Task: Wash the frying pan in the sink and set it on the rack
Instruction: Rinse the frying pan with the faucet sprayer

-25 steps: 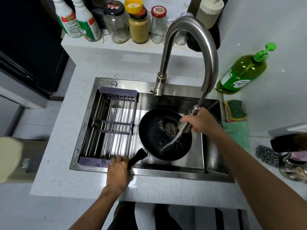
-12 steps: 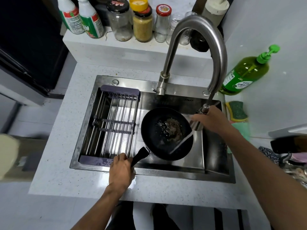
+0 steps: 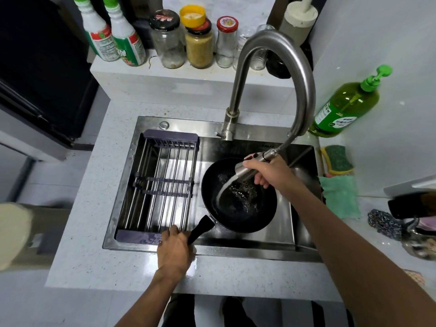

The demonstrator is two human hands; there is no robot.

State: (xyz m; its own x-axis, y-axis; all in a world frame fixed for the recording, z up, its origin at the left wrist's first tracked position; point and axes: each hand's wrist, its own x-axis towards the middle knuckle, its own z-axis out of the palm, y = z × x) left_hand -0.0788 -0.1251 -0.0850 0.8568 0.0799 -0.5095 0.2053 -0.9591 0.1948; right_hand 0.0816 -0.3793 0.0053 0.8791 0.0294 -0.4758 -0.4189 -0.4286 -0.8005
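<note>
A black frying pan (image 3: 238,208) with dark residue lies in the steel sink (image 3: 247,251), right of centre. My left hand (image 3: 174,252) grips its black handle at the sink's front rim. My right hand (image 3: 267,171) holds the pull-out spray head (image 3: 250,167) of the tall curved faucet (image 3: 304,90) above the pan's far side. A stream of water runs from the head into the pan's left part. The purple-ended wire rack (image 3: 162,187) spans the sink's left half and holds nothing.
A green soap pump bottle (image 3: 346,105) stands at the back right. A green-yellow sponge (image 3: 337,159), a green cloth (image 3: 339,199) and a steel scourer (image 3: 384,224) lie right of the sink. Jars and two spray bottles (image 3: 113,34) line the rear ledge.
My right hand has drawn the spray head out on its hose and aimed it left, shifting the water stream from the pan's right side toward its left. The left hand keeps its grip.
</note>
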